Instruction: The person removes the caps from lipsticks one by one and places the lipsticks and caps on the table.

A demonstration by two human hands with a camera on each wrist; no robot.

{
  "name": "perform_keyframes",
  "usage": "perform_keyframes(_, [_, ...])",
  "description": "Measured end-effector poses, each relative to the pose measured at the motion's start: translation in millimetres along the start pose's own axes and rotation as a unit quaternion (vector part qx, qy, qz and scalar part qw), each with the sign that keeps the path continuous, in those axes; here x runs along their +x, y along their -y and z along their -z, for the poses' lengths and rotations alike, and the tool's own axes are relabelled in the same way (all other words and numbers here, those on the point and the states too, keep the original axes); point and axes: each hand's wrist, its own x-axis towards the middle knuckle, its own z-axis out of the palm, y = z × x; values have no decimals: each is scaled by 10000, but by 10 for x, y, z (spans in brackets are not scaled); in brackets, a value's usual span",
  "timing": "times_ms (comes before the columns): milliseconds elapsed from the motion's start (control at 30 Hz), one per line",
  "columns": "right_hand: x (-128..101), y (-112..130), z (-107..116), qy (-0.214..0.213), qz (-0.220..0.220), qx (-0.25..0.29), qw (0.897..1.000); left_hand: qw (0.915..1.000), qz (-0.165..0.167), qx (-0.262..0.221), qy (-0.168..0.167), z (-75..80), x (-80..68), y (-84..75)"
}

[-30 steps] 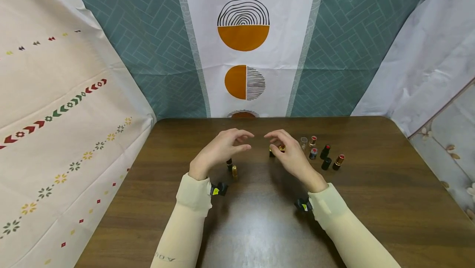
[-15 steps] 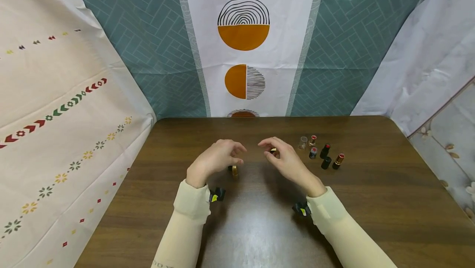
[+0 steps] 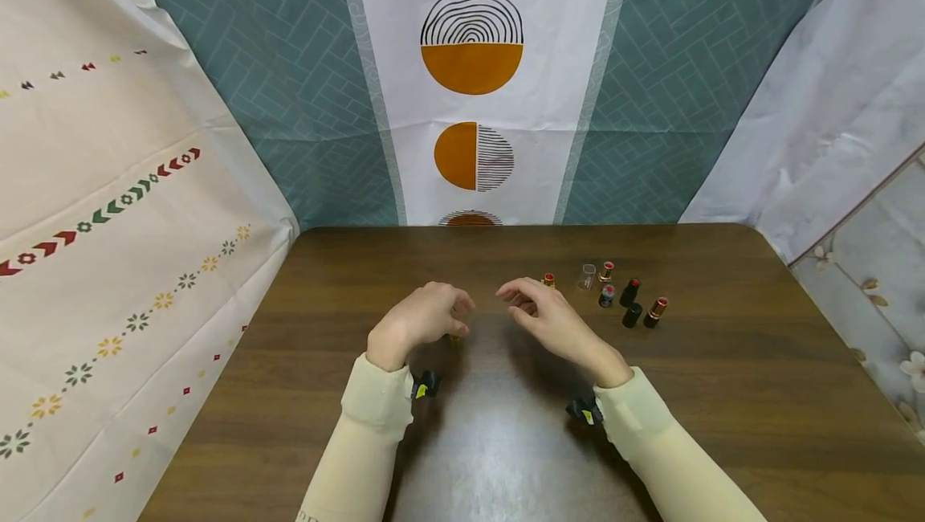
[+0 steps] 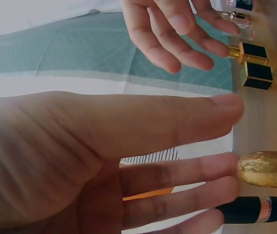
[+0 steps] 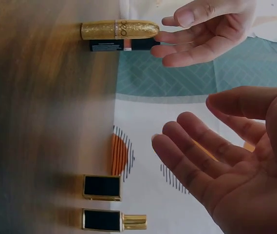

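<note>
Left wrist view shows the left hand [image 4: 80, 161], grip wide and empty, fingertips at an upright gold lipstick [image 4: 266, 169] on the surface [image 3: 506, 458]. Right hand [image 3: 545, 317] hovers empty nearby. Likely light, rigid, slick, tippy; pinch mid-barrel.

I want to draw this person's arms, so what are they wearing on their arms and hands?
Both arms wear long, snug, cream-coloured sleeves that stop at the wrists. The left sleeve has small dark letters near the bottom edge of the head view. A small black gadget with a yellow mark sits at each wrist. The left hand and right hand are bare: no gloves or rings show.
</note>
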Motion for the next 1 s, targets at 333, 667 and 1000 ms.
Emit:
perform_keyframes(333, [-13,13,-21,114,-96,160,9998,9998,26,132,166,-40,40,22])
perform_keyframes(667, [-34,-1,-18,173,-97,212,9996,9988,20,480,44,-121,82,44])
perform_keyframes(1000, [-20,-25,-60,303,-271,232,9989,9963,-236,683,-473,-138,96,19])
